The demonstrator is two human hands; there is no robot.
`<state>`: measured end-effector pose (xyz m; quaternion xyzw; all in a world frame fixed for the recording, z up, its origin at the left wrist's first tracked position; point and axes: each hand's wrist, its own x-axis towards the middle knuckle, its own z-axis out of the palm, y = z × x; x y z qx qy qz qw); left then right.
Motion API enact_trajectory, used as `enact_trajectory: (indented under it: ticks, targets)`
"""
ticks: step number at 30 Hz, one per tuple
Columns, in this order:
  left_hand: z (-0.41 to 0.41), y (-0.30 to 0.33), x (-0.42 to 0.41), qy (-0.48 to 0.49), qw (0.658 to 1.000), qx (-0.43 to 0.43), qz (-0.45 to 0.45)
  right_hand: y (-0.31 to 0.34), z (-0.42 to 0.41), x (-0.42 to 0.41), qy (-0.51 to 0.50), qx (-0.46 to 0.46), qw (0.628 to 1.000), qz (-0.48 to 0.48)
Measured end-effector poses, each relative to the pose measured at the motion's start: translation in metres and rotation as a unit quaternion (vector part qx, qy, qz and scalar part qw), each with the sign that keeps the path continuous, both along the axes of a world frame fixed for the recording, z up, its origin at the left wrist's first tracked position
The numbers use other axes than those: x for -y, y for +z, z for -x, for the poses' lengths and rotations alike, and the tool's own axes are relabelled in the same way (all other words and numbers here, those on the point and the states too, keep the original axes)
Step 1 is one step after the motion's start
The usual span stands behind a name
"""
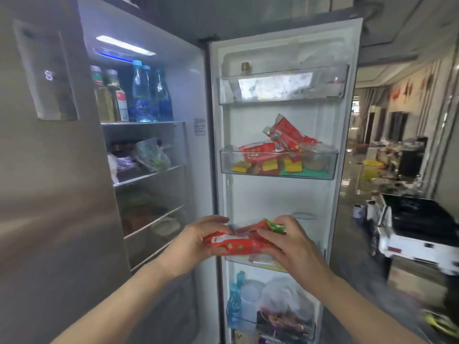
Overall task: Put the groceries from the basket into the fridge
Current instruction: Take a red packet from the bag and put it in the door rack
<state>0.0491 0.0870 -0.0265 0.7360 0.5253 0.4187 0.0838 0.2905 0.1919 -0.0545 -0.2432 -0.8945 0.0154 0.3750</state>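
Observation:
The fridge stands with its right door [280, 199] swung open toward me. Both hands hold a bundle of red snack packets [242, 242] with green ends in front of the door's third bin. My left hand [196, 242] grips the bundle's left end from below and behind. My right hand [290, 244] grips its right end, fingers curled over the top. The middle door bin [278, 167] above holds similar red packets and yellow-and-red boxes. The basket is out of view.
Bottles [134, 95] line the top inner shelf; bagged food [146, 155] sits on the shelf below. The bottom door bin [270, 311] holds a blue bottle, tubs and bags. The closed left fridge door [49, 170] is close by. A white-and-black object [419, 232] stands at right.

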Motion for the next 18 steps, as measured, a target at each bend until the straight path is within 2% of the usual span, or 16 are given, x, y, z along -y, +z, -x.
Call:
enact_trajectory:
  ticks: [11, 18]
  targets:
    - [-0.025, -0.047, -0.164, -0.083, 0.990, 0.045, 0.106, -0.042, -0.042, -0.115, -0.110, 0.080, 0.988, 0.071]
    - [-0.036, -0.085, -0.237, -0.040, 0.989, 0.031, 0.136, -0.085, -0.042, -0.185, -0.093, 0.091, 0.982, 0.138]
